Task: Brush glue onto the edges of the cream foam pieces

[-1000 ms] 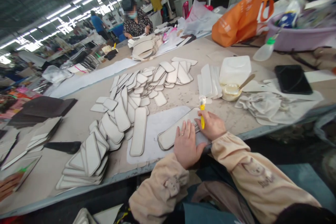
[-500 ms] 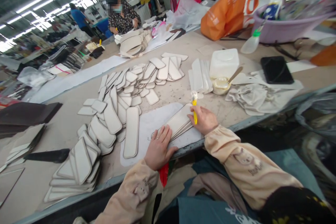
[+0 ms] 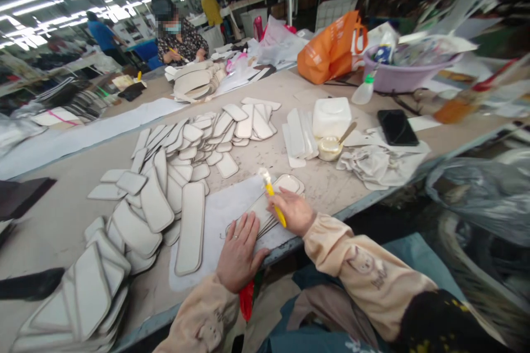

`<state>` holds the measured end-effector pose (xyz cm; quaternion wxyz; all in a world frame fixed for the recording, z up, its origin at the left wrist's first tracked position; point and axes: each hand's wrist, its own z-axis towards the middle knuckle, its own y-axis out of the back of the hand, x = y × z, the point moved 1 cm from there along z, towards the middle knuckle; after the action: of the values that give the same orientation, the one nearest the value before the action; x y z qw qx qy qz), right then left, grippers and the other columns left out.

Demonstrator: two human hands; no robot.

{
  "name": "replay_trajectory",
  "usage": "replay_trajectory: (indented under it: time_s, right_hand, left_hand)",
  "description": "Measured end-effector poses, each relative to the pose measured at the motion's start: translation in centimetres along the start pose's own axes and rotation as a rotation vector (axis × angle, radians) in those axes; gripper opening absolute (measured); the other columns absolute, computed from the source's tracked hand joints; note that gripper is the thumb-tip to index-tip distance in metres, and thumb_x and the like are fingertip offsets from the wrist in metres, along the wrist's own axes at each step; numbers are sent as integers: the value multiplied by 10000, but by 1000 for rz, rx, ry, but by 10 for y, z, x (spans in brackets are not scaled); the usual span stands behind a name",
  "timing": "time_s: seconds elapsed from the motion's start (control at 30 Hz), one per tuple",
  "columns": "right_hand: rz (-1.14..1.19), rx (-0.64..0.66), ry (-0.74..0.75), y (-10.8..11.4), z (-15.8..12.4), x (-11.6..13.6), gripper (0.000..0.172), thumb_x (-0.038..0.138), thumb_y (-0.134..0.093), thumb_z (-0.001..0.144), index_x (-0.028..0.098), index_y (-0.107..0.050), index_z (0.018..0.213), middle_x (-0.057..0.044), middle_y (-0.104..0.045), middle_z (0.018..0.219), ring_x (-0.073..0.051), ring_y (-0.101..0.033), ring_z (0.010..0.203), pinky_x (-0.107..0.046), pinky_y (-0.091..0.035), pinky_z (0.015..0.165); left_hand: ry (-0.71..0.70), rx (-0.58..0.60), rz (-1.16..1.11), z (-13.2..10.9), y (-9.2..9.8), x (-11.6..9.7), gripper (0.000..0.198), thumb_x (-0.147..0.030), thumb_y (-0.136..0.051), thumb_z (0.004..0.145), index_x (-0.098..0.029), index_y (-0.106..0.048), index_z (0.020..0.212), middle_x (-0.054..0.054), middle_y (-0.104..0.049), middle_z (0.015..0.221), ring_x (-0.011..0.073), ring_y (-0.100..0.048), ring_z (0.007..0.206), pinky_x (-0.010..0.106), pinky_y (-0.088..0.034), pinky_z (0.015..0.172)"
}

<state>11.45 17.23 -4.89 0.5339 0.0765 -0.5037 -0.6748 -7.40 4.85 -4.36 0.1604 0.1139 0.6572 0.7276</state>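
Observation:
My left hand (image 3: 240,251) lies with fingers outstretched on the near end of a small fanned stack of long pale pieces (image 3: 261,210) with rounded ends. In my right hand (image 3: 295,210) is a brush with a yellow handle (image 3: 270,190), its bristle end coated in something whitish and pointing up and left over the stack. A white sheet (image 3: 226,207) lies under the stack. To the left of it, a single pale rounded piece (image 3: 191,229) rests on the sheet's edge. My right hand partly covers the stack.
Many similar pieces (image 3: 151,193) are heaped on the left. Beyond my hands stand a small cup of pale paste (image 3: 330,147) with a stick, a white container (image 3: 331,116) and a phone (image 3: 397,127). Farther back are an orange bag (image 3: 327,52), a purple basin (image 3: 397,74) and a co-worker (image 3: 182,38).
My right hand and the brush have moved left along the stack, toward my left hand. The stack's far end is now uncovered. My view has shifted to the right.

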Motion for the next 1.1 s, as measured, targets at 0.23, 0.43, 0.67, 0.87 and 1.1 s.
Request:
replay_trajectory:
  time_s: [0.23,0.43,0.67,0.87,1.1]
  right_hand:
    - [-133,-30,-170,5,-6,-21,78,250,-492,931,216,-553,968,-27,-689,883,-154,-653,843,-371,-449,973]
    - [-175,-160,-263,20,-10,-46,165,231,-568,881,207,-525,1038,-74,-684,960,-203,-654,870,-411,-475,953]
    - [-129,-145,-416,24,-6,-41,279,253,-637,828,188,-516,1071,-94,-671,975,-231,-642,890,-359,-523,800]
    - [-111,-119,-434,27,-5,-38,295,230,-670,808,182,-523,1059,-92,-673,971,-230,-640,902,-352,-509,816]
    - [-61,-159,-419,29,-5,-39,236,228,-626,841,205,-506,1043,-84,-678,991,-232,-651,921,-354,-518,826]
  left_hand:
    - [-31,-20,44,-1,-6,4,678,-457,-467,916,-114,-304,1479,171,-342,1520,320,-296,1420,503,-290,1122]
    - [6,39,-85,2,9,6,601,-433,-457,929,-123,-381,1439,153,-396,1495,318,-361,1388,532,-353,1094]
    - [325,-109,-390,67,39,22,452,-412,-541,881,-141,-584,1241,140,-648,1215,242,-620,1104,378,-515,921]
    - [429,97,-425,151,26,13,312,-344,-711,699,-164,-711,954,82,-685,883,223,-624,800,334,-473,743]
    - [530,113,-560,166,15,12,204,-288,-782,564,-190,-653,688,1,-596,641,182,-555,662,289,-367,627]
